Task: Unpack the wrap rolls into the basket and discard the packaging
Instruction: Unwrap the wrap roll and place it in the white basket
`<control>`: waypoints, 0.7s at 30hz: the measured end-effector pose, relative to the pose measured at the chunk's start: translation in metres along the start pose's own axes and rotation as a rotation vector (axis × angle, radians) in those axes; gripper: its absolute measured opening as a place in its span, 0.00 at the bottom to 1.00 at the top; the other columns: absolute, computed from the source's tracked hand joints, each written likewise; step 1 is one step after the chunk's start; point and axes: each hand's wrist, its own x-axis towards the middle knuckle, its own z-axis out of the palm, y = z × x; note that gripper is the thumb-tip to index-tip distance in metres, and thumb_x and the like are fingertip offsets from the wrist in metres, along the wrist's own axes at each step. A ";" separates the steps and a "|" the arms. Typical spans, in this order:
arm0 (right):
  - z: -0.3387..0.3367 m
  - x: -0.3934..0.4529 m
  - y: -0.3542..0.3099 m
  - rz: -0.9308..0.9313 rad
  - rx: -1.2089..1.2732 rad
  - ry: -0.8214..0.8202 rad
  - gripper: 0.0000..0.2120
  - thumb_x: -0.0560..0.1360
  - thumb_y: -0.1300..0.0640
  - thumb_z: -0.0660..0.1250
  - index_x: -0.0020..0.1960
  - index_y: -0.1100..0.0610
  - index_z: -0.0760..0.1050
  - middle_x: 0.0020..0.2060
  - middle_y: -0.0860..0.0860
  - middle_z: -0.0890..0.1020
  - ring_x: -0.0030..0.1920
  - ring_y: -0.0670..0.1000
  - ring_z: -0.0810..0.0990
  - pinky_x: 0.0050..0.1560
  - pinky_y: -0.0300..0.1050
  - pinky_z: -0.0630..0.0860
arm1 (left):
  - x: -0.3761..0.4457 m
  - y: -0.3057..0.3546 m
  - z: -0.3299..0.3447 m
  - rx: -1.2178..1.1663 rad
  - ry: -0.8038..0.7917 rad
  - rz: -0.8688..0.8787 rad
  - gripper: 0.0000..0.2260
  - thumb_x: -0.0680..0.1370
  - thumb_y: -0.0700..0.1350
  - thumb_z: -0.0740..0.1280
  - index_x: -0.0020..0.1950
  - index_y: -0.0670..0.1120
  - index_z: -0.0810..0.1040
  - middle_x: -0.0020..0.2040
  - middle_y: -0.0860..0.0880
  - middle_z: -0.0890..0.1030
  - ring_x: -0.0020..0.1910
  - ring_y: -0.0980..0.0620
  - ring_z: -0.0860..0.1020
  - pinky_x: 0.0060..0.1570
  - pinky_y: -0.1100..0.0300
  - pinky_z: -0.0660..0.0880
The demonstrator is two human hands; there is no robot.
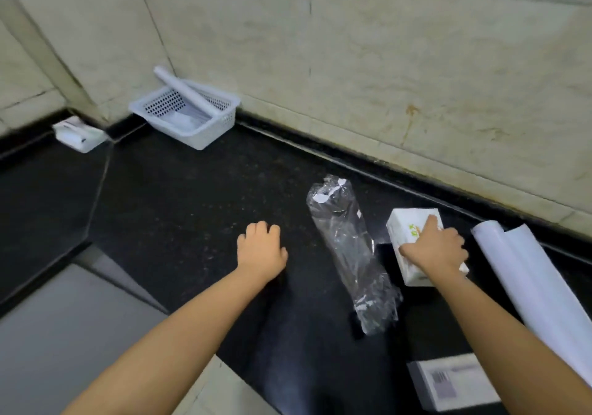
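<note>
The right hand (435,249) grips a white carton (413,248) on the black countertop (192,209), fingers curled over its top, likely to lift it for unpacking or disposal. The left hand (262,249) rests on the countertop, fingers loosely curled, holding nothing. One wrap roll (184,92) already leans inside the white perforated basket (189,123) in the corner. An empty clear plastic sleeve (352,254) lies between the hands, awaiting disposal. Another white roll (528,273) lies just right of the carton.

Glossy black stone counter (198,197), crinkled clear plastic wrapper (352,254), perforated plastic basket (205,133).
</note>
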 end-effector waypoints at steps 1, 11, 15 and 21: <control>-0.006 -0.010 -0.017 -0.063 -0.016 0.043 0.38 0.65 0.49 0.71 0.69 0.56 0.58 0.60 0.65 0.70 0.60 0.65 0.69 0.59 0.56 0.69 | 0.000 -0.017 -0.005 -0.005 0.012 -0.013 0.18 0.78 0.50 0.60 0.65 0.44 0.68 0.66 0.44 0.70 0.66 0.44 0.66 0.62 0.50 0.67; 0.010 -0.165 -0.251 -0.500 0.099 0.104 0.38 0.62 0.49 0.72 0.67 0.54 0.60 0.58 0.61 0.70 0.60 0.63 0.69 0.58 0.54 0.69 | -0.021 -0.241 -0.051 -0.059 0.131 -0.140 0.19 0.77 0.52 0.61 0.65 0.45 0.68 0.65 0.43 0.70 0.66 0.43 0.66 0.64 0.48 0.66; 0.028 -0.214 -0.337 -0.604 0.123 0.070 0.37 0.62 0.49 0.73 0.66 0.53 0.62 0.57 0.59 0.71 0.59 0.61 0.69 0.58 0.54 0.68 | -0.037 -0.345 -0.065 -0.074 0.129 -0.241 0.19 0.77 0.52 0.61 0.65 0.45 0.68 0.66 0.43 0.70 0.67 0.43 0.66 0.64 0.47 0.66; 0.060 -0.242 -0.433 -0.732 0.046 -0.001 0.38 0.62 0.46 0.73 0.67 0.53 0.60 0.57 0.58 0.71 0.58 0.60 0.71 0.57 0.53 0.70 | -0.031 -0.464 -0.082 -0.047 0.085 -0.337 0.20 0.77 0.53 0.60 0.67 0.46 0.67 0.67 0.43 0.69 0.67 0.44 0.65 0.63 0.49 0.68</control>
